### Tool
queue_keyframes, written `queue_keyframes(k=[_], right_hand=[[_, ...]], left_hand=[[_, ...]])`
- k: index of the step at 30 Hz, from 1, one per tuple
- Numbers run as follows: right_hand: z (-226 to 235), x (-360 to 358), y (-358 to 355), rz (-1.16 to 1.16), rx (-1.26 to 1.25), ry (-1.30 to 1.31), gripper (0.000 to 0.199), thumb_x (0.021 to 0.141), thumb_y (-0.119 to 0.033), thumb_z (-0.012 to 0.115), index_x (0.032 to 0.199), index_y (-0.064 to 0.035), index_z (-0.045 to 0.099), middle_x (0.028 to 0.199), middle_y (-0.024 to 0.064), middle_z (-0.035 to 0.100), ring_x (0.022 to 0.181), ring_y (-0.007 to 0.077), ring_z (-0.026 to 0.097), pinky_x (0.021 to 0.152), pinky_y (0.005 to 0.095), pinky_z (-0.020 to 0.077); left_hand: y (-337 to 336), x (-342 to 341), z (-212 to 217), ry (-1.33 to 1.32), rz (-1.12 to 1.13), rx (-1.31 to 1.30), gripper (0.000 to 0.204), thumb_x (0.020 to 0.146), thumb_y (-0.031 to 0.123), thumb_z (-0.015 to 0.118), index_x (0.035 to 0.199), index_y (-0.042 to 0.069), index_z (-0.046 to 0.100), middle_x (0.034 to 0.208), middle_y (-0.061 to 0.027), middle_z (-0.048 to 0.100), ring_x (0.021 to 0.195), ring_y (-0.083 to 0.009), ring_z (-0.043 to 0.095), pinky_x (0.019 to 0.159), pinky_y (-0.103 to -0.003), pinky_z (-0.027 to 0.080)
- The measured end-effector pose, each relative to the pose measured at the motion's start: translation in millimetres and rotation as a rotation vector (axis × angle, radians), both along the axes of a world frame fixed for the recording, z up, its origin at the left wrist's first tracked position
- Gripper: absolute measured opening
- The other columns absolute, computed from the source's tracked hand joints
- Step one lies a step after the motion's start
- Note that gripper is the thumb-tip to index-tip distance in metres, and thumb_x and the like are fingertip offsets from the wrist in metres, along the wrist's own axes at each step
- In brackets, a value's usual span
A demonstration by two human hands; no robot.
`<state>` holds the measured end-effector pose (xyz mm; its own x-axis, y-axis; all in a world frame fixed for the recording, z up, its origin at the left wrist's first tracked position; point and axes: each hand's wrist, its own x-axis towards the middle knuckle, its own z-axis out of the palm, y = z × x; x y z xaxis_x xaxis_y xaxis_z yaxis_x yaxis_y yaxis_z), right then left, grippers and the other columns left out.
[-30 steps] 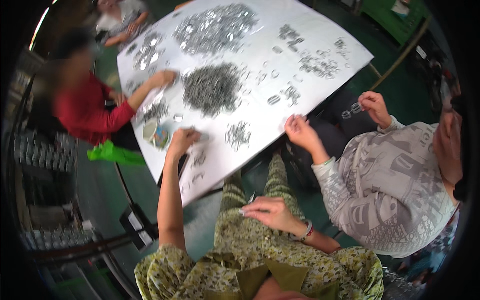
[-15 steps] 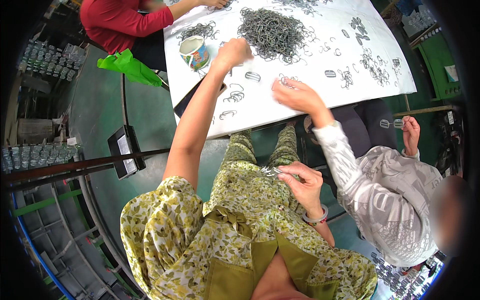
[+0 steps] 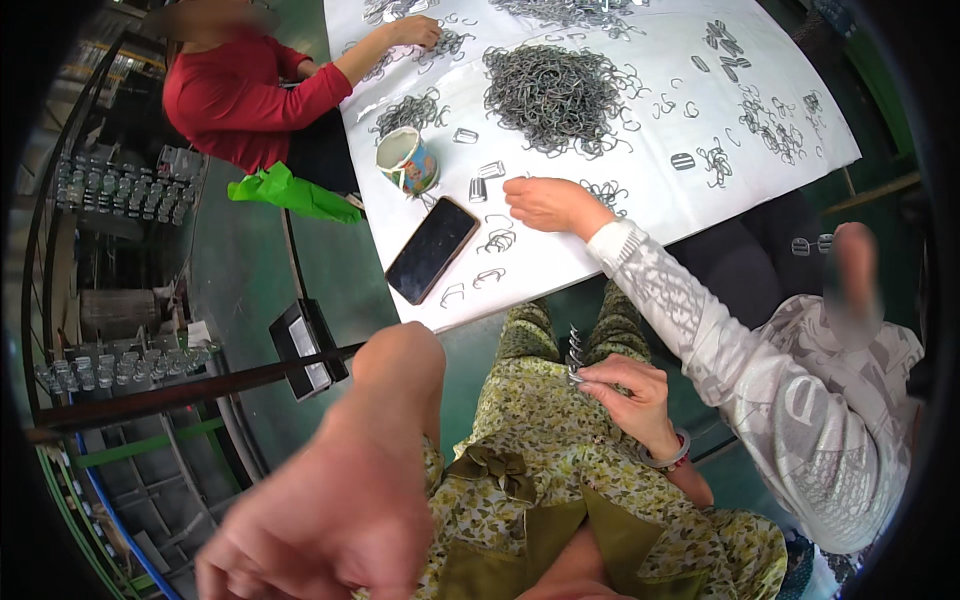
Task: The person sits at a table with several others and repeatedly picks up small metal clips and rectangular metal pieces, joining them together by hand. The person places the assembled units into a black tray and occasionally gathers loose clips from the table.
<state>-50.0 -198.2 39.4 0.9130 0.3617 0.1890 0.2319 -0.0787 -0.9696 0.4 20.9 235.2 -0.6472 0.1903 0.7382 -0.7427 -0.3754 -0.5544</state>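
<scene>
I see the white tabletop [image 3: 560, 270] filling the upper middle, its near edge running slantwise above my lap. On it lies a big heap of grey wire clips [image 3: 555, 85], with smaller bunches and single clips scattered toward the far and right edges. A black phone [image 3: 432, 248] lies flat near the near-left edge, and a printed cup [image 3: 407, 160] stands just beyond it; I cannot see into the cup. A few loose clips lie between phone and edge.

My left hand [image 3: 330, 520] is raised close to the camera, blurred and large; its fingers curl inward, but I cannot tell whether they grip anything. My right hand [image 3: 625, 390] rests on my lap, fingers pinched together on a short stack of clips [image 3: 574, 355], grey, bent wire, lined up in a row that stands out above the thumb.

A person in a patterned grey sleeve reaches a hand [image 3: 545, 203] onto the tabletop among single clips. Another person in red works at the far-left corner. Green floor lies open to the left, where a green bag [image 3: 290, 192] sits.
</scene>
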Motion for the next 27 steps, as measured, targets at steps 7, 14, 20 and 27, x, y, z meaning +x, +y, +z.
queue_keyframes(k=[7, 14, 20, 27], right_hand=[[2.5, -0.9, -0.1, 0.06, 0.014, 0.01, 0.014, 0.078, 0.003, 0.074, 0.092, 0.0006, 0.073, 0.08, 0.0105, 0.071, 0.068, 0.0173, 0.067, 0.058, 0.0281, 0.0518], [1.9, -5.5, -8.6, 0.05, 0.02, 0.003, 0.016, 0.083, -0.004, 0.073, 0.098, -0.0018, 0.073, 0.078, 0.0078, 0.068, 0.066, 0.0159, 0.062, 0.058, 0.0292, 0.0487], [-4.6, -13.0, -9.5, 0.018, 0.086, -0.039, 0.017, 0.083, -0.005, 0.073, 0.1, -0.0025, 0.073, 0.077, 0.0078, 0.066, 0.063, 0.0157, 0.06, 0.054, 0.0295, 0.0464], [1.1, -8.3, -15.1, 0.021, 0.09, -0.031, 0.018, 0.082, -0.003, 0.073, 0.1, -0.0022, 0.073, 0.078, 0.008, 0.067, 0.063, 0.0146, 0.061, 0.053, 0.0284, 0.0464]], left_hand=[[-63.7, -2.3, -26.2, 0.083, -0.239, -0.1, 0.036, 0.103, 0.029, 0.041, 0.132, 0.014, 0.057, 0.139, 0.0019, 0.054, 0.131, -0.0192, 0.043, 0.107, -0.041, 0.034], [-106.0, 13.3, -22.9, -0.235, -1.14, 0.2, 0.035, 0.102, 0.032, 0.043, 0.131, 0.021, 0.059, 0.141, 0.0055, 0.053, 0.132, -0.0229, 0.042, 0.104, -0.043, 0.032], [-87.7, -4.0, -29.2, 0.38, -0.347, -0.022, 0.04, 0.101, 0.034, 0.046, 0.14, 0.023, 0.048, 0.149, 0.0049, 0.039, 0.136, -0.0248, 0.033, 0.112, -0.047, 0.024], [-89.1, -6.1, -24.0, 0.514, -0.334, -0.004, 0.04, 0.099, 0.026, 0.052, 0.14, 0.024, 0.049, 0.147, 0.0059, 0.037, 0.133, -0.0242, 0.035, 0.117, -0.049, 0.018]])
